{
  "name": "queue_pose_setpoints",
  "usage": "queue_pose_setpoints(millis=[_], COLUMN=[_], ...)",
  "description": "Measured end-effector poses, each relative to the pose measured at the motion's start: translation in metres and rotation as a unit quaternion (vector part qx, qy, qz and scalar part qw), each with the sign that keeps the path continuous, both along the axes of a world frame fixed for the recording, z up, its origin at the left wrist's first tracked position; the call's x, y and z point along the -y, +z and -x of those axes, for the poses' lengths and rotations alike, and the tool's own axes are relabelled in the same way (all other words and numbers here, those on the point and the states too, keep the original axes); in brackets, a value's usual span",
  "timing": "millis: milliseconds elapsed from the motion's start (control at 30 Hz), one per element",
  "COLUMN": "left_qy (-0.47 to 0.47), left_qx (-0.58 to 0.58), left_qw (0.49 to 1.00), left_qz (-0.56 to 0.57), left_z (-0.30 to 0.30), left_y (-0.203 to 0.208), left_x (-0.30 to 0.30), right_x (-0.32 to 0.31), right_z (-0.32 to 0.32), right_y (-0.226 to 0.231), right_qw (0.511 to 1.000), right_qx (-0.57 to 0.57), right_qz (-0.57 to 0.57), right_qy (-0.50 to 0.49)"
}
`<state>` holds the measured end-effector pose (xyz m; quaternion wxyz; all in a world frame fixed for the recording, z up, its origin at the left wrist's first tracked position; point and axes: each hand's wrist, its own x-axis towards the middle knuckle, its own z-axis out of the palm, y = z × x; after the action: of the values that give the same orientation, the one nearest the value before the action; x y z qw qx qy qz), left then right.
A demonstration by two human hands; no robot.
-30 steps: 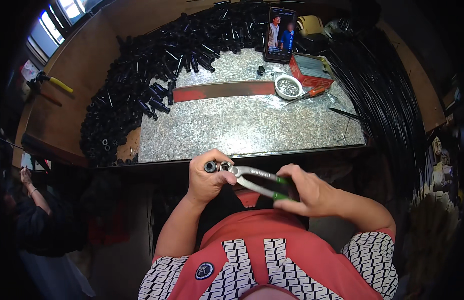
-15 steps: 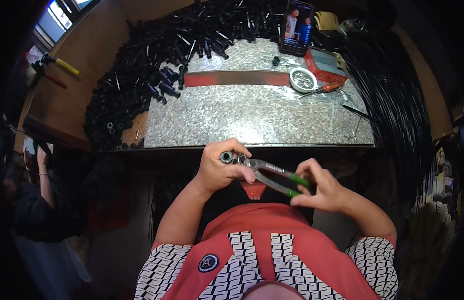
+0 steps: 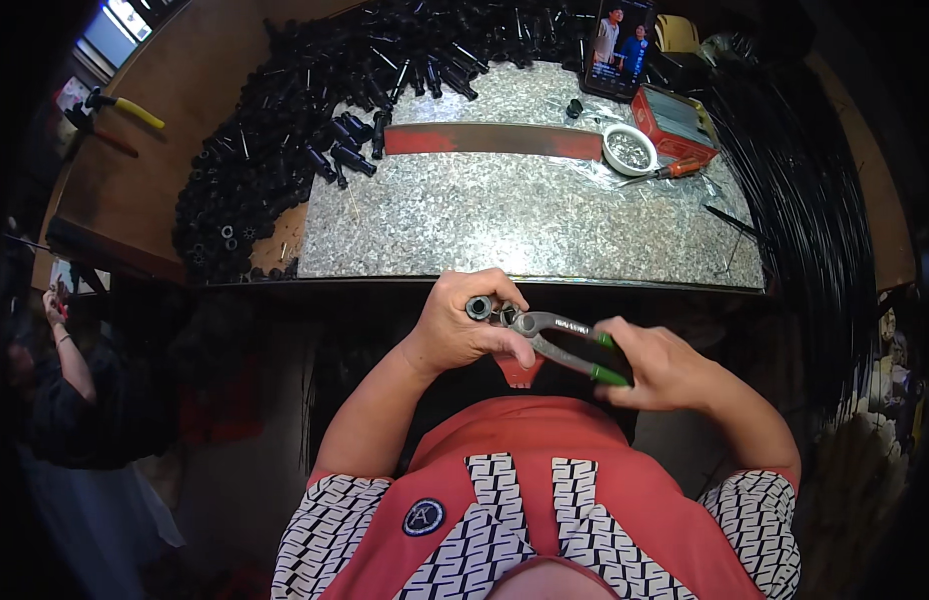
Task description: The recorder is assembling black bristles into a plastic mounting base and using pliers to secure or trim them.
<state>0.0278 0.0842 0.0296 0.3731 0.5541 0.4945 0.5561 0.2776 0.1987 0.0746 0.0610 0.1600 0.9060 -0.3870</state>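
Note:
My left hand (image 3: 447, 325) is closed round a dark, tube-shaped part, whose round hollow end (image 3: 480, 307) shows beside the fingers. Most of that part is hidden in the palm. Green-handled pincers (image 3: 557, 323) reach across from the right, their jaws against metal at the part, by my left thumb and fingertips. Whether the jaws bite on it I cannot tell. My right hand (image 3: 665, 368) grips the pincers' handles, which stand apart. Both hands are just in front of the table's near edge, above my lap.
On the speckled tabletop (image 3: 525, 220) lie a long red-brown strip (image 3: 495, 140), a white bowl of small metal pieces (image 3: 630, 150), an orange-handled screwdriver (image 3: 675, 170) and a red box (image 3: 675, 125). A phone (image 3: 620, 48) stands behind. Black parts (image 3: 285, 130) heap left; black rods (image 3: 805, 200) lie right.
The whole view has shifted, so the table and both hands appear farther right. My right hand has turned over the pincers' handles, which look slightly wider apart. My left hand keeps its hold.

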Motion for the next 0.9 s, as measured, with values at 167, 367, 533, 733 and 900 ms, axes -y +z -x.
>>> queue_pose_setpoints(millis=[167,367,533,733,900], left_qy=[0.003,-0.012,0.020,0.050,0.061], left_qx=[0.030,-0.015,0.076,0.123,0.082], left_qw=[0.999,0.999,0.995,0.990,0.995], left_qz=[-0.019,-0.046,-0.055,-0.043,-0.010], left_z=[-0.007,-0.002,-0.008,-0.012,-0.012], left_y=[-0.007,-0.010,-0.024,-0.029,-0.021], left_x=[-0.004,-0.003,-0.002,0.001,0.003], right_x=[-0.007,-0.012,-0.009,-0.005,0.000], right_z=[0.002,0.007,0.012,0.015,0.019], right_y=[-0.006,-0.005,-0.009,-0.021,-0.019], right_qw=[0.988,0.997,0.992,0.994,0.999], right_qx=[-0.074,-0.019,0.023,-0.059,-0.016], right_qz=[-0.137,0.055,0.124,0.085,0.028], right_qy=[-0.014,0.056,0.025,0.021,-0.042])
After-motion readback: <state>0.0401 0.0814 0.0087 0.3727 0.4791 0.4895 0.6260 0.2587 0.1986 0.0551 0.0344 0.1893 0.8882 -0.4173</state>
